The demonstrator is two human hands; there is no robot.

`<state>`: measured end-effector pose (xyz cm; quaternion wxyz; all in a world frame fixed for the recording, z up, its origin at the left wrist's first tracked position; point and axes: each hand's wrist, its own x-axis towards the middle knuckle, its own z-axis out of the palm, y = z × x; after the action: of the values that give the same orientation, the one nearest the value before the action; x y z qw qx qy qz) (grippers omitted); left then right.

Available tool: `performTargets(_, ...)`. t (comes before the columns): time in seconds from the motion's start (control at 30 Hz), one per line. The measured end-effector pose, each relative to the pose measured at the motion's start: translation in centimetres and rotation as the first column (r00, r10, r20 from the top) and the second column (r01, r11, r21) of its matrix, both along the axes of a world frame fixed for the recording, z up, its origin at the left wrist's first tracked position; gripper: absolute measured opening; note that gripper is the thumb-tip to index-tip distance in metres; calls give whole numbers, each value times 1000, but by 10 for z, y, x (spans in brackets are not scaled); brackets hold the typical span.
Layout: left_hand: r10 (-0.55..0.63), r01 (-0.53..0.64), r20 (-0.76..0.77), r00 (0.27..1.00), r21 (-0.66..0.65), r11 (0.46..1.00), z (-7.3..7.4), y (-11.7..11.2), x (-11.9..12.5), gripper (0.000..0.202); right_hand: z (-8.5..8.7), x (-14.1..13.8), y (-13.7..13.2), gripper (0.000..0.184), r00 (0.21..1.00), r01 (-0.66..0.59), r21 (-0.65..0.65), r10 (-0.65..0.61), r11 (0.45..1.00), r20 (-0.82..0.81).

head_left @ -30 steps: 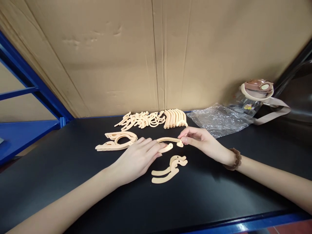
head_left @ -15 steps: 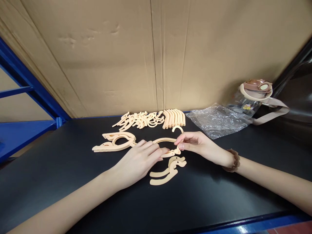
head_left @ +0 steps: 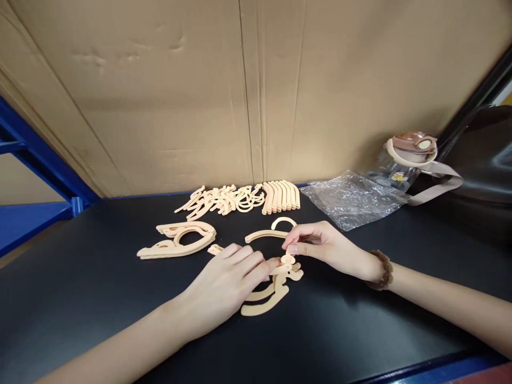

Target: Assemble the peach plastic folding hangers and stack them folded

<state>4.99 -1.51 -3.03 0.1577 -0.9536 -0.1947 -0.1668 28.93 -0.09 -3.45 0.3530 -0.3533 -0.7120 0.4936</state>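
Note:
Pale orange plastic hanger parts lie on a black table (head_left: 100, 298). My left hand (head_left: 226, 280) rests palm down, fingers together, its tips pressing a curved arm piece against the stacked hooked pieces (head_left: 266, 298) below it. My right hand (head_left: 320, 245) pinches the round end of a curved arm piece (head_left: 266, 234) right over that stack, thumb and forefinger closed on it. A small hook (head_left: 284, 221) lies just behind my right fingers.
A folded hanger pile (head_left: 178, 241) sits left of my hands. A row of several more hanger parts (head_left: 244, 198) lines the back by the cardboard wall. A crumpled clear bag (head_left: 352, 200) and a water bottle (head_left: 404, 160) lie at the right. Blue shelf frame (head_left: 36, 213) at left.
Both hands slid nearer to me, bringing the curved arm pieces onto the hooked stack. The small hook behind my right hand is now uncovered.

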Motion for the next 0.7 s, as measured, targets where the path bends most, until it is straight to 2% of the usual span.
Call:
performTargets(0.23,68,-66,70,995,-32,997,3,-1,-1,26,8,1,1,17,997,49,-17,-50,999,-56)
performTargets(0.37,76,-72,136,988,-35,997,5,0,-2,23,7,1,1,18,996,42,-47,-46,998,-80)
performTargets(0.5,56,-47,130,990,-68,997,8,0,-3,24,8,1,0,17,995,18,-52,-23,999,-94)
performTargets(0.7,51,-40,142,989,-75,996,10,-6,0,22,3,-2,-2,17,1000,-9,-2,9,1000,-15)
